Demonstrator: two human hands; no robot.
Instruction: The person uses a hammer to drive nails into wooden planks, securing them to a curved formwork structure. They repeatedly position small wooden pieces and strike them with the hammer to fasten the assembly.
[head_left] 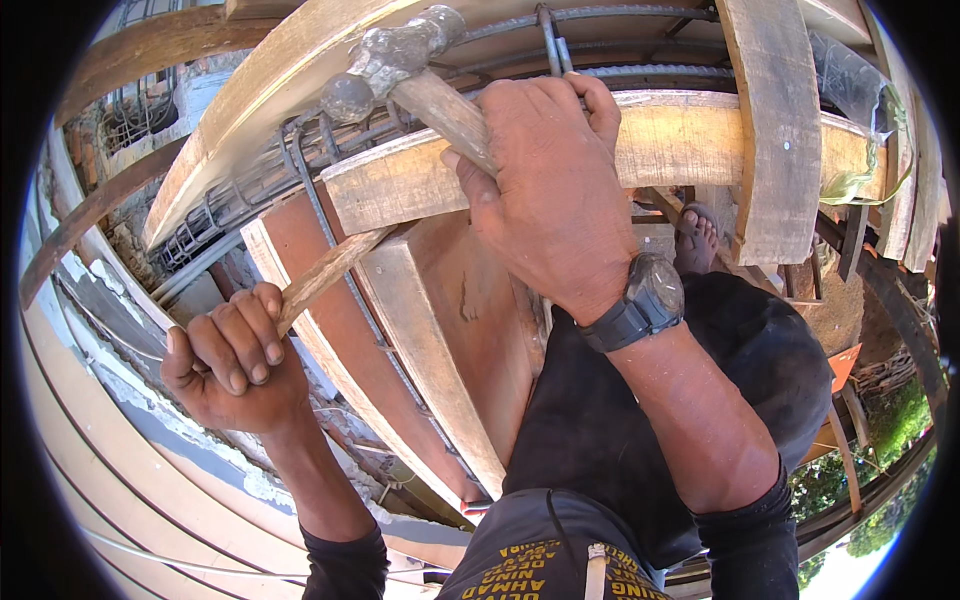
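Observation:
My right hand (560,190), with a dark watch (655,295) on its wrist, is closed round the wooden handle of a hammer (400,70). The grip sits partway up the handle, and the worn metal head points up and left. Directly under this hand runs a pale plank edge (680,140); whether they touch I cannot tell. Lower left, my left hand (235,365) wraps its fingers round a thin wooden stick (335,272). The stick's far end reaches the plank's lower left end, beside an upright formwork board (430,330).
Steel rebar (600,72) runs behind the plank, between it and a curved wooden panel (260,95). An upright board (780,130) crosses the plank on the right. Clear plastic (850,85) hangs there. A bare foot (697,235) shows below the plank. Corrugated sheeting (110,470) lies lower left.

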